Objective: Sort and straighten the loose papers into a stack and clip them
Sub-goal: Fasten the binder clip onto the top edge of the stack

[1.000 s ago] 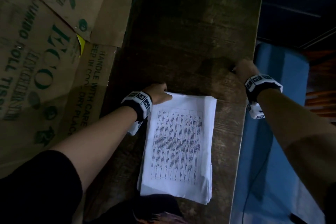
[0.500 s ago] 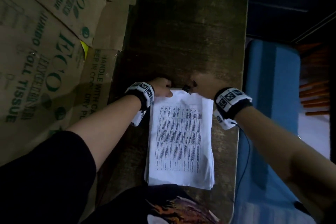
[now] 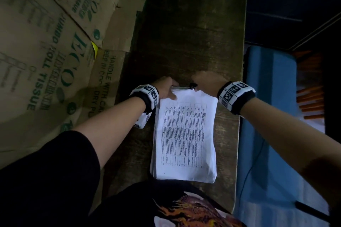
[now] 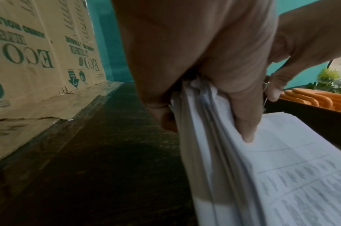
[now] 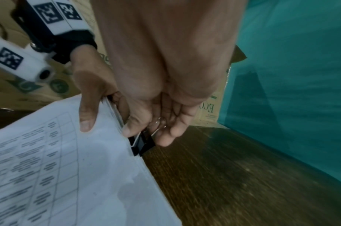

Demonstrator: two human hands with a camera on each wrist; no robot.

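Note:
A stack of white printed papers (image 3: 184, 134) lies lengthwise on the dark wooden table (image 3: 184, 33). My left hand (image 3: 170, 91) pinches the stack's far left corner, thumb on top and fingers underneath (image 4: 204, 122), and lifts that end slightly. My right hand (image 3: 201, 84) holds a black binder clip (image 3: 192, 85) by its wire handles at the stack's far edge. In the right wrist view the clip (image 5: 141, 145) sits against the paper edge between thumb and fingers (image 5: 146, 134). I cannot tell how far it reaches over the sheets.
Printed cardboard boxes (image 3: 46, 61) line the table's left side. The table's right edge drops to a blue surface (image 3: 267, 116) with a thin cable. Orange rods (image 3: 310, 101) lie further right. A teal wall (image 5: 291, 76) stands behind the table.
My right hand came from the table's right edge to the stack's far edge, bringing the clip. My left hand stayed on the far left corner.

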